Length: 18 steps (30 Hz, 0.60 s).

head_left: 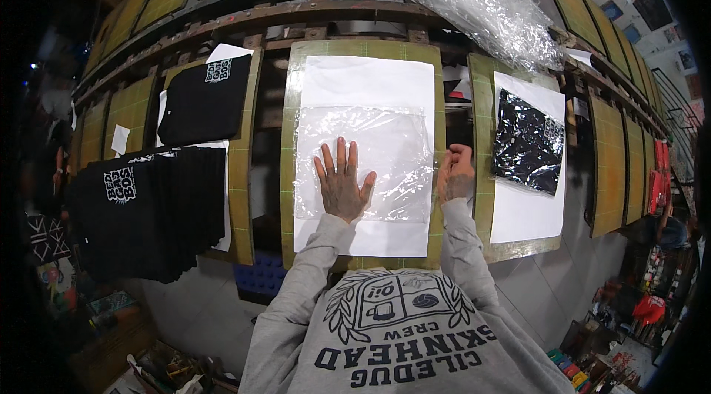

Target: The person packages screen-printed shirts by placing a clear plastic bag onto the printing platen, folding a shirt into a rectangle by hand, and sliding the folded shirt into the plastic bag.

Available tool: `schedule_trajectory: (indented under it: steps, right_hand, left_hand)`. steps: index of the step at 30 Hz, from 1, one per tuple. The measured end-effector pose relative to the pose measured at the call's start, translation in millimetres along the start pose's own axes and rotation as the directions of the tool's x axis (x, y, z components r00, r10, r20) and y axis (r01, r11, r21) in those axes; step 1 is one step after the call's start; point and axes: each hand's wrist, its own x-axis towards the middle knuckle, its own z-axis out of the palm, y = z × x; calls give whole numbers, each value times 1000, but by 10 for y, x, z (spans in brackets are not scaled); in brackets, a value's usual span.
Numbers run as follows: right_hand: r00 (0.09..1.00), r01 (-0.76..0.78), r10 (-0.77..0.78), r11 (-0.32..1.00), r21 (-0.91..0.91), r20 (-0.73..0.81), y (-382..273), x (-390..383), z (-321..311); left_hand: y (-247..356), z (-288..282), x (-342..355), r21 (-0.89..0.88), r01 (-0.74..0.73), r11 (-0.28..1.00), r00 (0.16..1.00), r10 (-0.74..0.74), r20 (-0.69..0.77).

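Observation:
A clear plastic bag [396,190] lies flat over a white paper sheet [363,83] on the middle board. My left hand [343,183] rests on the bag, palm down, with its fingers spread. Just beyond the bag's right edge, my right hand [455,173] hovers by the rim of the board with its fingers curled together. Whether anything is pinched in them is hidden. To the right, a folded black printed garment in clear plastic [527,144] lies on another white sheet [526,227].
A stack of folded black garments [148,216] covers the near part of the left board, with another folded black garment [200,109] behind it. A heap of clear plastic bags [481,9] lies at the far right. Wooden rails [348,9] run behind the boards [363,49].

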Motion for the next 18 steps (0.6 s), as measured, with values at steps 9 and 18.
schedule_trajectory:
  steps: [9, 18]
  right_hand:
    - [879, 428, -362, 885, -182, 310, 68, 882, 274]
    - [524, 841, -715, 519, -151, 463, -370, 844, 101]
  left_hand:
    - [25, 27, 38, -22, -14, 1000, 1000, 15, 11]
    - [-25, 93, 4, 46, -21, 999, 1000, 22, -12]
